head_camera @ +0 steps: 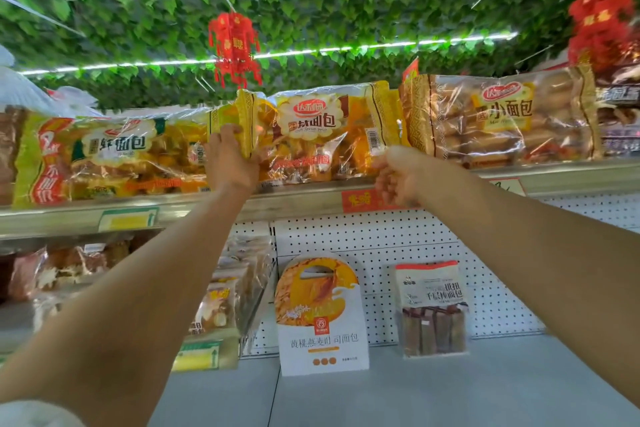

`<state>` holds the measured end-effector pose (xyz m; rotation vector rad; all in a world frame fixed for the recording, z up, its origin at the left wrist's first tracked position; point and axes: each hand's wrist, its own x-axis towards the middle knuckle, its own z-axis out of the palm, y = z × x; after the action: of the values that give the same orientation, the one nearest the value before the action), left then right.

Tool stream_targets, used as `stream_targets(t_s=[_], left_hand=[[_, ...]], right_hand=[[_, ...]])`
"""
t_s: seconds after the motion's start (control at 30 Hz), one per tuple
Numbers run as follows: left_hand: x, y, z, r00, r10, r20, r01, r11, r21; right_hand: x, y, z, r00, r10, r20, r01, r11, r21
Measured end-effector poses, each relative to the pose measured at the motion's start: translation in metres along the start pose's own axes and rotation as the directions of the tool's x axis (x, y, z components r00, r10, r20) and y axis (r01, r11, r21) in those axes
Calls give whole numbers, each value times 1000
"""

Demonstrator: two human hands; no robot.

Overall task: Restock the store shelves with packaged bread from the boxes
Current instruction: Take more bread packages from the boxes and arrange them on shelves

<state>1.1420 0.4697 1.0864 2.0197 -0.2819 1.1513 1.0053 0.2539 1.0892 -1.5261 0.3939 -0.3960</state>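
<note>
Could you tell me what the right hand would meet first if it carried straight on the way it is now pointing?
Most likely the lower right corner of the middle bread bag on the top shelf. The right hand is already at that corner, though whether it touches is unclear.

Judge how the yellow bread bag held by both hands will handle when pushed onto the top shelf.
The yellow bread bag looks floppy: crinkled film, loose rolls inside. Probably light for its bulk. Its glossy wrap may slip, so the left hand and right hand grip its ends.

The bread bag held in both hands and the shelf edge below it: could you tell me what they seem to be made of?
Bread bag: thin glossy plastic film, clear with yellow print; it crinkles and glints.
Shelf edge: probably brushed metal, judging by its dull silver sheen.
</note>
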Motion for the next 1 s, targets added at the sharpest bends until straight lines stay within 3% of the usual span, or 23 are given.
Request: stream_targets(t_s=[0.13, 0.27, 0.4, 0.53, 0.77, 1.0], left_hand=[[-14, 1, -7, 985, -96, 143, 105, 993, -57], [-36, 14, -12, 968, -173, 184, 198, 971, -131], [-67, 23, -15, 966, -169, 196, 222, 930, -292], [-122, 39, -22, 954, -152, 258, 266, 826, -497], [-195, 44, -32, 820, -294, 491, 567, 529, -631], [-273, 53, -72, 705, -281, 652, 690, 486, -536]], right_hand=[[-12, 15, -2, 997, -55, 63, 56, 998, -19], [-23, 42, -4, 985, -136, 110, 138, 990, -12], [-30, 74, -17, 971, -224, 83, 227, 974, -25], [-40, 106, -35, 965, -251, 80, 249, 968, 31], [-69, 145, -42, 973, -212, 93, 206, 976, 71], [-117, 181, -52, 970, -196, 142, 193, 981, 29]])
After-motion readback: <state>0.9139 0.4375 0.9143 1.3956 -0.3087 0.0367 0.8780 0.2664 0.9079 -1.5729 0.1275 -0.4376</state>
